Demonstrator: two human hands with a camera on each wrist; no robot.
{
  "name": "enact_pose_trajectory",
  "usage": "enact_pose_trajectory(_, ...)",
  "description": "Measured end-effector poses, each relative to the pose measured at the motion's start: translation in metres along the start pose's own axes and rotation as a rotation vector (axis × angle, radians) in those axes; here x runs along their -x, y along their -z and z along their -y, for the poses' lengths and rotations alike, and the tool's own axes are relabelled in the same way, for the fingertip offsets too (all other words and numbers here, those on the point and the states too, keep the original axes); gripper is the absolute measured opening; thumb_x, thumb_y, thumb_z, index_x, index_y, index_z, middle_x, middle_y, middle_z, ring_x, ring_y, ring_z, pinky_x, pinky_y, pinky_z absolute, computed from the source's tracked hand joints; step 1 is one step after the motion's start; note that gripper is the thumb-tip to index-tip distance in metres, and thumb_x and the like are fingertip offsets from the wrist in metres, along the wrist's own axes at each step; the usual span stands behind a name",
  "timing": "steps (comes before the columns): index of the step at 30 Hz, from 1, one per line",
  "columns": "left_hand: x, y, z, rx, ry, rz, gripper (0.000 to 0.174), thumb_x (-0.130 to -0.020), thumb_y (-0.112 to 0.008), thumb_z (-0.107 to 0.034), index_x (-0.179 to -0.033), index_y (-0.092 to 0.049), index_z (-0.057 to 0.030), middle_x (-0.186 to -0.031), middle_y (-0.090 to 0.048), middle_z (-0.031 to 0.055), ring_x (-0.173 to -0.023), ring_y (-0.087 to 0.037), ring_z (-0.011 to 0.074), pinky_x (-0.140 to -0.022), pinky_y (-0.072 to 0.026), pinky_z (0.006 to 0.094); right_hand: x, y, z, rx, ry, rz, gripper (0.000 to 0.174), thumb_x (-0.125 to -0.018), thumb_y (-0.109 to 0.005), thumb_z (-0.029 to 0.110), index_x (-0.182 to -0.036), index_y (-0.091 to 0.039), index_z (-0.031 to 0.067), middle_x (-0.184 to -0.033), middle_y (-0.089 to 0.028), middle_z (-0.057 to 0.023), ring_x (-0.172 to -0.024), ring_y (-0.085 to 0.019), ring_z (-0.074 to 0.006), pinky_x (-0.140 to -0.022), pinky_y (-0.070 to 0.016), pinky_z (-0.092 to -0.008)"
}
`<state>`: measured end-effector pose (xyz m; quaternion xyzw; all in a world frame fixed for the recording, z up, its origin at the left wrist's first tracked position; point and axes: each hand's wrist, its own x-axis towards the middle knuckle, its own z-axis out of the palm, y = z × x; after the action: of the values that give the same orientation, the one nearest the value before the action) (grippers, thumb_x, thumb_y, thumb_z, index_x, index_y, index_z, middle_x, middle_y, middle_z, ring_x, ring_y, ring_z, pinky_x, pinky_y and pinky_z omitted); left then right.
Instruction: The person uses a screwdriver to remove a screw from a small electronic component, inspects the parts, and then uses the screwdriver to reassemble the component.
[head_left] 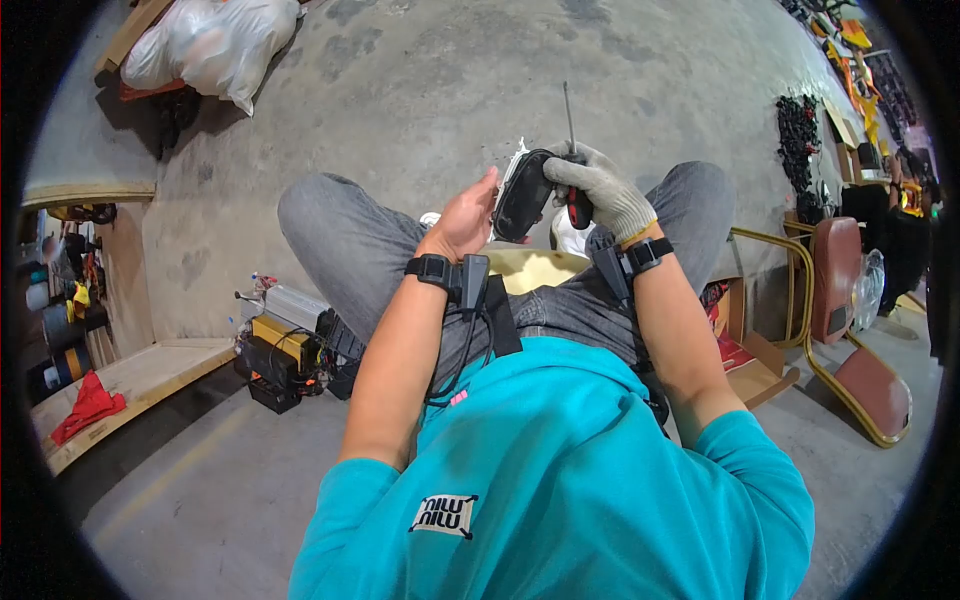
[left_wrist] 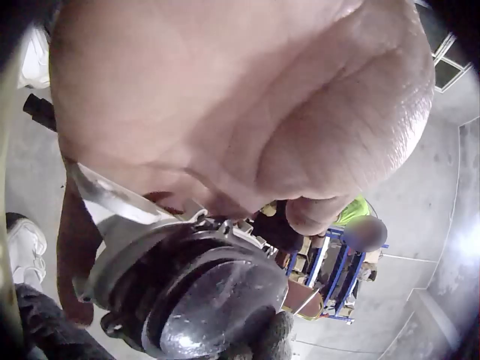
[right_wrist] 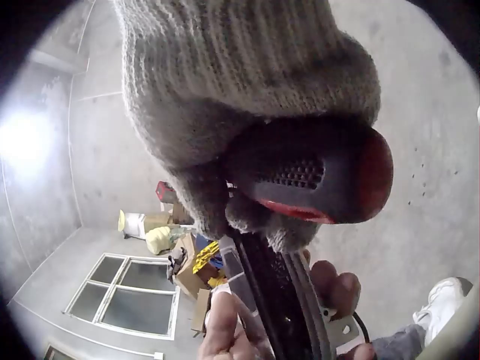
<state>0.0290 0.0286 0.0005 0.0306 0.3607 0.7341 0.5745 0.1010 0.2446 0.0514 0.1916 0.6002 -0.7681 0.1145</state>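
My bare left hand (head_left: pixel 463 220) holds a black oval casing (head_left: pixel 522 202) with a pale, bracketed frame (head_left: pixel 507 182) along one side. In the left wrist view the casing (left_wrist: pixel 217 307) shows a glossy black face and small lugs on its rim, and the palm (left_wrist: pixel 225 97) overlaps its upper part. A knitted work glove covers my right hand (head_left: pixel 608 195), which grips a red-and-black screwdriver (head_left: pixel 579 208) with its thin shaft pointing away from me. Gloved fingertips touch the casing's edge (right_wrist: pixel 274 292) in the right wrist view, beside the screwdriver handle (right_wrist: pixel 307 172).
Below the hands, a pale yellow surface (head_left: pixel 535 268) lies between the legs. Electrical units (head_left: pixel 285 340) stand on the floor at left, near a wooden ledge (head_left: pixel 150 385) with a red cloth (head_left: pixel 88 408). A chair (head_left: pixel 840 290) and an open cardboard box (head_left: pixel 755 365) are at right.
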Motion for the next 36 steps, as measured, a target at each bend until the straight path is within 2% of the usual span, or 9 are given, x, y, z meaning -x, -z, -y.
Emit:
enact_pose_trajectory(2, 0.001, -0.002, -0.001, -0.001, -0.001, 0.070, 0.062, -0.105, -0.023, -0.047, -0.138, -0.044, 0.0011, -0.125, -0.059, 0.0214, -0.113, -0.062, 0.0345, -0.085, -0.0571, 0.0533, 0.003, -0.003, 0.003, 0.028, -0.020, -0.013, 0.034, -0.087, -0.071, 0.020, -0.113, -0.063, 0.0007, -0.087, -0.063, -0.0022, -0.065, -0.055, -0.0076, -0.059, -0.0468, -0.0229)
enact_pose_trajectory(9, 0.001, -0.003, -0.001, -0.029, 0.015, 0.056, 0.060, -0.105, -0.024, -0.047, -0.139, -0.044, -0.0011, -0.123, -0.059, 0.0216, -0.113, -0.062, 0.0338, -0.085, -0.0573, 0.0516, 0.005, -0.005, 0.007, 0.059, -0.017, 0.011, 0.036, -0.086, -0.071, 0.020, -0.114, -0.062, -0.0013, -0.089, -0.064, -0.0032, -0.068, -0.055, -0.0087, -0.061, -0.0475, -0.0237)
enact_pose_trajectory(20, -0.001, 0.002, 0.002, -0.063, 0.008, 0.035, 0.052, -0.106, -0.026, -0.034, -0.137, -0.046, 0.0037, -0.122, -0.061, 0.0221, -0.111, -0.063, 0.0325, -0.084, -0.0571, 0.0456, 0.006, -0.008, 0.009, 0.109, -0.011, -0.037, 0.036, -0.083, -0.071, 0.019, -0.112, -0.062, -0.0011, -0.086, -0.062, -0.0028, -0.068, -0.054, -0.0090, -0.062, -0.0473, -0.0244)
enact_pose_trajectory(27, -0.002, 0.005, 0.003, -0.070, 0.009, 0.042, 0.051, -0.106, -0.026, -0.031, -0.135, -0.048, 0.0043, -0.120, -0.063, 0.0217, -0.110, -0.063, 0.0309, -0.084, -0.0568, 0.0458, 0.004, -0.006, 0.006, 0.163, 0.009, -0.059, 0.038, -0.081, -0.071, 0.020, -0.112, -0.063, -0.0017, -0.084, -0.062, -0.0026, -0.067, -0.053, -0.0092, -0.061, -0.0469, -0.0252)
enact_pose_trajectory(36, -0.003, 0.006, 0.003, -0.096, 0.002, 0.042, 0.050, -0.106, -0.026, -0.031, -0.134, -0.049, 0.0036, -0.119, -0.064, 0.0204, -0.109, -0.064, 0.0301, -0.084, -0.0568, 0.0445, 0.003, -0.006, 0.003, 0.155, 0.058, -0.070, 0.039, -0.081, -0.071, 0.019, -0.113, -0.064, -0.0024, -0.088, -0.065, -0.0057, -0.071, -0.059, -0.0112, -0.065, -0.0508, -0.0261)
